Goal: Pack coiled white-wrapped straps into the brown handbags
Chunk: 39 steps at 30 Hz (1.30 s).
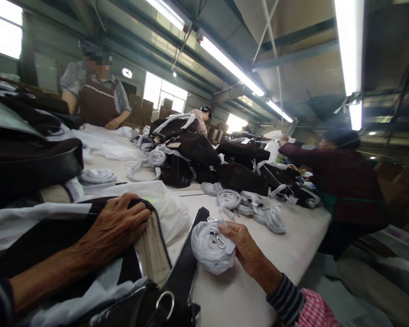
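My left hand (117,225) lies curled over the open top edge of a dark brown handbag (54,240), gripping its rim next to the pale lining. My right hand (247,247) holds a coiled strap wrapped in white paper (211,247), with metal clips showing on it. A black bag strap with a metal ring (165,304) runs between my two hands toward the front edge.
The long white table (293,245) carries several dark handbags (197,154) and more white-wrapped strap coils (228,198). A stack of bags (23,154) stands at the left. One person stands at the far left side (95,97); another leans in at the right (347,181).
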Each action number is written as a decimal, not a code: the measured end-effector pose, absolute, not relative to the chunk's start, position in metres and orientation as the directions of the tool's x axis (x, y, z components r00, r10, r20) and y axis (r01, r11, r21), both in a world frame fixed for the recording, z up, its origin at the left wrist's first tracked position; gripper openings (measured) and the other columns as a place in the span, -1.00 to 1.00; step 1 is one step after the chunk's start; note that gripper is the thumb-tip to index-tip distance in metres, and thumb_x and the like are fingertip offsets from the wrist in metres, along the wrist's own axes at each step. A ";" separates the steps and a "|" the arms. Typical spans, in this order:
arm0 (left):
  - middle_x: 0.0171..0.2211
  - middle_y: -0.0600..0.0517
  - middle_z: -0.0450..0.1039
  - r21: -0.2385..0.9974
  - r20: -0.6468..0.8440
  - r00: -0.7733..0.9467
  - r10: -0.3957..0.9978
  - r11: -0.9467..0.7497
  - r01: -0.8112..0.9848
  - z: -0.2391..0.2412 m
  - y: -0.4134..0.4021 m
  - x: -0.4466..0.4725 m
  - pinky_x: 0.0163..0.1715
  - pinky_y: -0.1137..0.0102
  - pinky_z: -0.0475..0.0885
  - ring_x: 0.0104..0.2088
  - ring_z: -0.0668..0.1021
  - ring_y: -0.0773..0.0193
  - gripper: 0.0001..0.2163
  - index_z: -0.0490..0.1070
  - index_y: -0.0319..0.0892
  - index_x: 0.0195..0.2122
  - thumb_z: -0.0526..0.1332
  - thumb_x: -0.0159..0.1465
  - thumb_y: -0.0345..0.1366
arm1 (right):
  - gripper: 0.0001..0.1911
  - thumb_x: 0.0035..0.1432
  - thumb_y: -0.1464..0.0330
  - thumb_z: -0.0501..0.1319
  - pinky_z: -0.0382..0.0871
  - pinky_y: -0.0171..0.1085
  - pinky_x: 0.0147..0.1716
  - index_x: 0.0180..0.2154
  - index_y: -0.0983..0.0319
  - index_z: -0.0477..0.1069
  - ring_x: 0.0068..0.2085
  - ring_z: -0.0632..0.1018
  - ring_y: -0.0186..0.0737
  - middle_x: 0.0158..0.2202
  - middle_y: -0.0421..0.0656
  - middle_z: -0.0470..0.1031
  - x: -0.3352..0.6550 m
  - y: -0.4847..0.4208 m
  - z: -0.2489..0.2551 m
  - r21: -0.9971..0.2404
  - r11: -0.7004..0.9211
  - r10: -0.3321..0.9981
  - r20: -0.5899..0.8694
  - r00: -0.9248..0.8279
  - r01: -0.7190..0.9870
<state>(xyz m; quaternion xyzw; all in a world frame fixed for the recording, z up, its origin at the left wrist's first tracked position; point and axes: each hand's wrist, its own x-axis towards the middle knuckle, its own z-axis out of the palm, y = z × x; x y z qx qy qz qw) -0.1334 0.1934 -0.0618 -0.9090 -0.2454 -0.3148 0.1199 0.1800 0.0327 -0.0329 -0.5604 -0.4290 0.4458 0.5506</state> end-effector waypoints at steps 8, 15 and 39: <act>-0.10 0.06 0.53 0.106 0.613 0.701 0.364 -0.917 0.384 -0.025 0.183 -0.131 0.02 0.18 0.20 0.08 0.37 0.02 -0.88 0.49 -0.05 -0.16 0.17 0.41 -0.37 | -0.57 0.09 0.05 0.46 0.14 -0.36 -0.48 -0.37 0.29 0.48 -0.47 0.29 -0.39 -0.49 -0.27 0.36 0.144 0.051 -0.023 -0.996 0.083 0.967 0.086 0.239 0.021; -0.03 0.00 0.44 0.425 0.522 0.695 0.494 -0.857 0.290 -0.007 0.153 -0.118 0.02 0.23 0.32 0.00 0.41 0.09 -0.87 0.41 -0.09 -0.04 0.17 0.43 -0.25 | -0.54 0.07 0.00 0.45 0.32 -0.32 -0.39 -0.25 0.28 0.56 -0.38 0.46 -0.25 -0.38 -0.18 0.52 0.096 0.098 -0.037 -0.983 0.177 0.975 0.169 0.148 -0.047; -0.22 0.03 0.55 0.968 0.250 0.649 0.719 -0.161 -0.195 -0.022 0.160 -0.123 -0.18 0.38 0.37 -0.21 0.51 0.22 -0.71 0.51 -0.25 -0.14 0.43 0.20 -0.19 | -0.75 0.28 0.30 0.35 0.43 -0.08 -0.05 -0.01 0.16 0.51 0.01 0.47 0.00 -0.03 -0.03 0.50 0.089 0.074 -0.035 -0.310 0.566 0.606 0.785 -0.130 0.764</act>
